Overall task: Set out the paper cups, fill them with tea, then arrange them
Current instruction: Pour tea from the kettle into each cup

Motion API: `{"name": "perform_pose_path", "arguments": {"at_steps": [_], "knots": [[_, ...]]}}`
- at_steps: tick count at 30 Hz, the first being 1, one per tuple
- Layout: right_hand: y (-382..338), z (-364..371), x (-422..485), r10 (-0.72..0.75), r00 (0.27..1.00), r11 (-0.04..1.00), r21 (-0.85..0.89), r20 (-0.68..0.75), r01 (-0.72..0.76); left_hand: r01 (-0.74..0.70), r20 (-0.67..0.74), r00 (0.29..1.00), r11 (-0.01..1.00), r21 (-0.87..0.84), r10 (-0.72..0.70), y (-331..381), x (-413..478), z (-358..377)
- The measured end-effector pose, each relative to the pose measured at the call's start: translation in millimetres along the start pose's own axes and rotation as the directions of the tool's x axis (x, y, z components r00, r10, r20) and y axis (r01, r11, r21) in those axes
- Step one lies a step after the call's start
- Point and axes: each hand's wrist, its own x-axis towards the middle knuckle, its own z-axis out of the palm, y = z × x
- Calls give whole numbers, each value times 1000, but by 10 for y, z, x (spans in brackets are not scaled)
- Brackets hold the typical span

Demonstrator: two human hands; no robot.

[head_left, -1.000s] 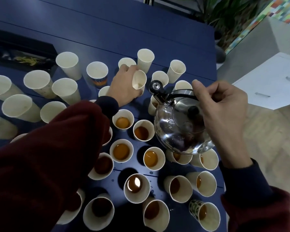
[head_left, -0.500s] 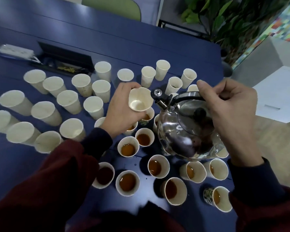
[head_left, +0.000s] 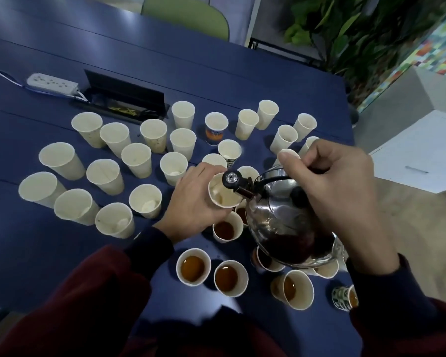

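A paper cup (head_left: 223,195) is gripped by the left hand (head_left: 191,204), with fingers and thumb curled round its wall. It is held tilted above the blue table (head_left: 23,253), its mouth turned toward the kettle (head_left: 286,222). The shiny metal kettle is carried by the right hand (head_left: 330,181), whose fingers are wrapped round the dark handle at its top. It is tipped forward and to the left, so that its spout (head_left: 236,182) is placed over the rim of the paper cup. Whether liquid is leaving the spout cannot be told. Something pale is seen at the bottom of the paper cup. Beneath the kettle and along the near side of the table a cluster of filled cups (head_left: 193,266) is set, each holding brown tea. A patterned cup (head_left: 341,297) is stood at the far right of that cluster, close to the table's edge. Many empty cups (head_left: 103,176) are spread upright over the left and far parts of the table, and an orange-printed cup (head_left: 215,128) is stood among them. Farther back a white power strip (head_left: 52,82) is laid beside a dark open cable box (head_left: 124,99) sunk in the tabletop. Both forearms are covered by dark red sleeves (head_left: 88,292) with navy cuffs.
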Motion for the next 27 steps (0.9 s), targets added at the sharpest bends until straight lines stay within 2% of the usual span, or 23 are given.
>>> {"name": "perform_pose_path", "arguments": {"at_steps": [14, 27], "knots": [[-424, 381, 95, 27, 996, 993, -115, -81, -36, -79, 95, 992, 993, -93, 88, -358, 271, -339], [-386, 294, 14, 60, 988, 982, -169, -143, -84, -137, 88, 985, 979, -149, 151, -312, 345, -173]]}}
